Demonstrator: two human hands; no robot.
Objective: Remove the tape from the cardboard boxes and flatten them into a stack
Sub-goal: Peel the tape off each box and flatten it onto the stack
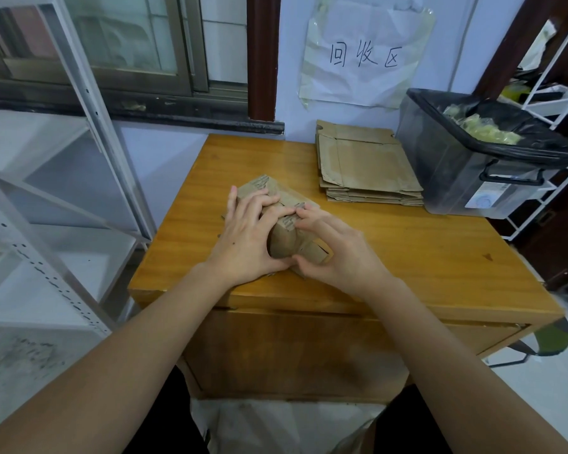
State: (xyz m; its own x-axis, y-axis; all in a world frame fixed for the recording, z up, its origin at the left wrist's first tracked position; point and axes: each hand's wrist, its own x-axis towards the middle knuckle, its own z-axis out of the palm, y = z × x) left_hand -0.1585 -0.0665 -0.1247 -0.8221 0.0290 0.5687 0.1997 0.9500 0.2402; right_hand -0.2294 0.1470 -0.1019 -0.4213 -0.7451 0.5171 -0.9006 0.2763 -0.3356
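A small brown cardboard box (284,242) lies partly folded on the middle of the wooden table (423,253). My left hand (246,235) grips its left side, fingers over the top and thumb under the near edge. My right hand (338,247) holds its right side, fingertips pressed on the top seam beside the left fingers. Both hands hide much of the box, and I cannot see any tape on it. A stack of flattened cardboard boxes (366,165) lies at the back of the table.
A grey plastic bin (466,178) lined with a black bag and holding crumpled yellowish tape stands at the table's back right. White metal shelving (79,178) is on the left, a white wire rack (551,103) on the right. A paper sign (364,57) hangs on the wall.
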